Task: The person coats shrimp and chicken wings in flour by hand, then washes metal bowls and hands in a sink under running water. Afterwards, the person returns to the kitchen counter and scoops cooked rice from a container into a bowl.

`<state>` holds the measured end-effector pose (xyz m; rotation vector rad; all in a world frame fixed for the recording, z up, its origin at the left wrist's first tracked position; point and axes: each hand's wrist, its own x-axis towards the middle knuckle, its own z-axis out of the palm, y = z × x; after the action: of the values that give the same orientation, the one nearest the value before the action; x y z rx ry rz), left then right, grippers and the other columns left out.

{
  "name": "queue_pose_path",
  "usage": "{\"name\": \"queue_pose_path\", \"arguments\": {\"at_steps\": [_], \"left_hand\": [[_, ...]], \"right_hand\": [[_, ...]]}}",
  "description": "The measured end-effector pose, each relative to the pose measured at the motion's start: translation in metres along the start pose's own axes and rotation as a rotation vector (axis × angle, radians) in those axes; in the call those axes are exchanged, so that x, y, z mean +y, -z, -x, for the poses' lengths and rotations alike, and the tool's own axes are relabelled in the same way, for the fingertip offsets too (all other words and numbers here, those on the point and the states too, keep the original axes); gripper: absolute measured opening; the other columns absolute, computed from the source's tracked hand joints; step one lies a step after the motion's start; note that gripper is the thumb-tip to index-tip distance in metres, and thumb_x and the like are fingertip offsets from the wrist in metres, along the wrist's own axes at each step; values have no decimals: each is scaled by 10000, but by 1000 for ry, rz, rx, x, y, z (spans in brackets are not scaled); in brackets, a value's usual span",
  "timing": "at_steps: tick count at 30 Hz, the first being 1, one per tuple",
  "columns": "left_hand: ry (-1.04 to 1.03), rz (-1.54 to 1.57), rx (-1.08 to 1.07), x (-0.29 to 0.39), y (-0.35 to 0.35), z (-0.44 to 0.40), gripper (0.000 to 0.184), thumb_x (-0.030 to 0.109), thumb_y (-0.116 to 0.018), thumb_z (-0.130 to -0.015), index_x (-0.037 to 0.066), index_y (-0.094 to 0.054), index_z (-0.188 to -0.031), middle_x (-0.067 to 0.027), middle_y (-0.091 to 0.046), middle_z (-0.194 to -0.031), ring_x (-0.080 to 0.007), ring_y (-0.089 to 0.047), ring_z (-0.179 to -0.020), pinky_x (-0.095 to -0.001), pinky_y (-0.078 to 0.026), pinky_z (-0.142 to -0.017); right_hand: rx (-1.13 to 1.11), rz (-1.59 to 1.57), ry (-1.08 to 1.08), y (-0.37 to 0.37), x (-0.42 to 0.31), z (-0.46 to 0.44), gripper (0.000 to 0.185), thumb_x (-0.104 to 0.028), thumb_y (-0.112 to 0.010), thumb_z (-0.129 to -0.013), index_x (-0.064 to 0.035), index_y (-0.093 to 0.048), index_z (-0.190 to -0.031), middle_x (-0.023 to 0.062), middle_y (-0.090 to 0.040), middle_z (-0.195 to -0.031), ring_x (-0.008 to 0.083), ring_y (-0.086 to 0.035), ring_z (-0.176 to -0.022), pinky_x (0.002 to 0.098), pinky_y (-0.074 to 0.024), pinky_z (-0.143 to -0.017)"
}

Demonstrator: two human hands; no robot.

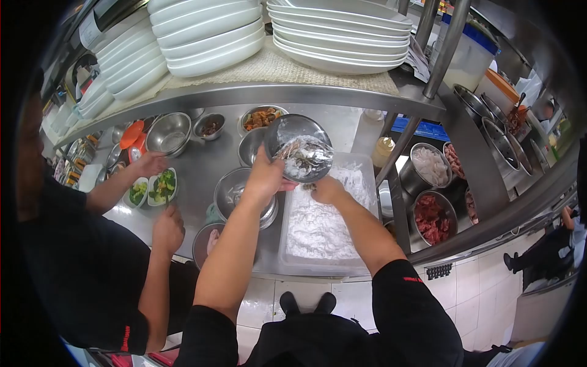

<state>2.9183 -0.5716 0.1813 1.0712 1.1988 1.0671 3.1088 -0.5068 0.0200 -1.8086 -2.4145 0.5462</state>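
Note:
My left hand (266, 174) grips the rim of a metal bowl (298, 125), which is tilted toward me. Inside it lie grey and brown pieces dusted with white powder that look like raw prawns (304, 153). Beneath the bowl is a clear plastic tub (282, 244) filled with white flour (321, 226). Just under the bowl's right side, my right hand (329, 191) is closed above the flour. A small dark bit shows at its fingertips, too small to name.
To my left, a co-worker's hands (168, 229) are at white dishes of broccoli (162, 186). Metal bowls (235, 192) stand between us. Overhead, a shelf (257, 92) carries stacked white plates (339, 37). Pots of sliced raw meat (433, 219) stand right, behind a metal post (397, 150).

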Motion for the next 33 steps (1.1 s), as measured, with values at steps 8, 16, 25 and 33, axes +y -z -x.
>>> {"name": "queue_pose_path", "arguments": {"at_steps": [8,16,25,33], "left_hand": [[-12,50,28,-2,4,-3,565,16,-396,-918,75,-188,-1440,-214,-594,-1104,-229,-676,-666,-296,-585,-531],[-23,-37,32,-7,-13,-12,648,19,-407,-930,90,-98,-1496,-232,-603,-1100,-252,-690,-681,-311,-592,-543],[-65,-389,133,-15,-16,-26,733,-2,-439,-892,72,-76,-1525,-279,-594,-1101,-259,-684,-640,-329,-589,-544],[61,-53,-34,-27,-36,-16,587,25,-415,-925,77,-186,-1463,-226,-612,-1078,-277,-695,-693,-332,-602,-545]], "right_hand": [[143,-57,-63,6,71,-30,285,-185,-551,-830,44,-674,-947,234,-681,-935,399,-635,-960,433,-505,-850],[114,6,-145,-17,26,-7,270,-139,-526,-843,-65,-674,-1057,180,-601,-1168,332,-578,-1113,429,-490,-931],[346,-106,-100,83,17,61,338,-78,-636,-776,-130,-696,-1105,177,-589,-1135,359,-573,-1060,422,-468,-946],[533,-256,103,162,-22,69,321,-75,-692,-749,-50,-674,-1069,170,-620,-1081,355,-597,-1022,407,-475,-886]]}}
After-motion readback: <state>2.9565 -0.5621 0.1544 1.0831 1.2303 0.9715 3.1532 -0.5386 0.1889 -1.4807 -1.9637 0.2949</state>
